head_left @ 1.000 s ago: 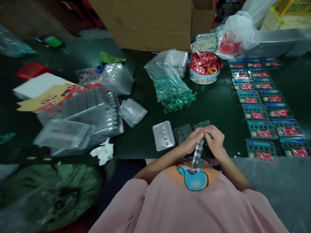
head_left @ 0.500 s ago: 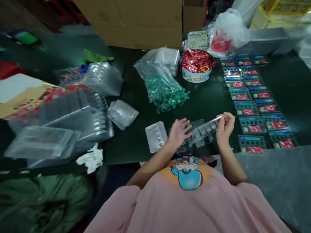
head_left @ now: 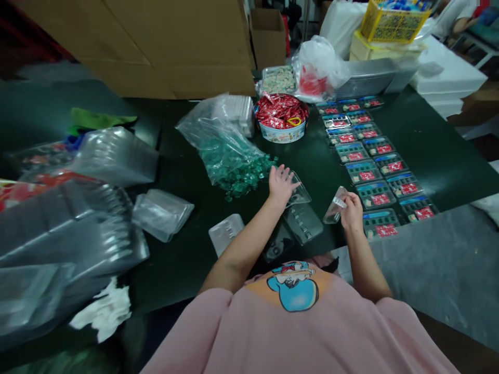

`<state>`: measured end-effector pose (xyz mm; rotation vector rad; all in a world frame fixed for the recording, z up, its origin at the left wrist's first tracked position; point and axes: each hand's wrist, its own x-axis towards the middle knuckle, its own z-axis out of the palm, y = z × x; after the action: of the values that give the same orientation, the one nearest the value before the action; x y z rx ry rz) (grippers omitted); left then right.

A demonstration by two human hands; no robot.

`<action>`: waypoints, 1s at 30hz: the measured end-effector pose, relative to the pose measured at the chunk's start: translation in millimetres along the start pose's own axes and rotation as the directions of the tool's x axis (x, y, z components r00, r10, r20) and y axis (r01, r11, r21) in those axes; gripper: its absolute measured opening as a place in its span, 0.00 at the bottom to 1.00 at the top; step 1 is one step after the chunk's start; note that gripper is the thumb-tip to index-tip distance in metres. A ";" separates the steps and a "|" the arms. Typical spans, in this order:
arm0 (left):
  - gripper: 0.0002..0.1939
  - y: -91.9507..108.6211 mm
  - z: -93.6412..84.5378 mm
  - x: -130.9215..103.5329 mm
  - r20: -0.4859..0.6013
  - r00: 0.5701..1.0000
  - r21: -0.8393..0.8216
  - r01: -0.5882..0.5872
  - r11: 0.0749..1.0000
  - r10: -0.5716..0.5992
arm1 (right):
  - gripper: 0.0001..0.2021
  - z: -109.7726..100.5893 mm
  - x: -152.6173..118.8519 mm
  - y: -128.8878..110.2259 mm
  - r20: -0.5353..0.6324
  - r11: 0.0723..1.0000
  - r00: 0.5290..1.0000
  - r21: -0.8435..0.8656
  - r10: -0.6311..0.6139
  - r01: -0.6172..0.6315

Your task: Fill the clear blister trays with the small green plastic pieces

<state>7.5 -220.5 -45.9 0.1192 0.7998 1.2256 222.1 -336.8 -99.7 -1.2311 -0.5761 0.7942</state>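
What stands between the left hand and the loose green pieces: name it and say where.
Nothing visible stands between the left hand and the loose green pieces; they lie just to the hand's left in the picture, at the edge of the plastic bag. A clear tray shows mainly on the hand's other side, off that path.
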 end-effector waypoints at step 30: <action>0.18 -48.8 -22.6 -126.7 0.286 0.862 0.400 0.290 0.869 -0.420 | 0.04 52.7 -65.3 -61.5 0.445 0.823 0.808 -0.230 -0.385 0.519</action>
<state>18.7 -356.1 -25.3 0.4530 0.6633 0.6657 155.5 -365.1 -25.0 -1.1781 -1.3320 0.5232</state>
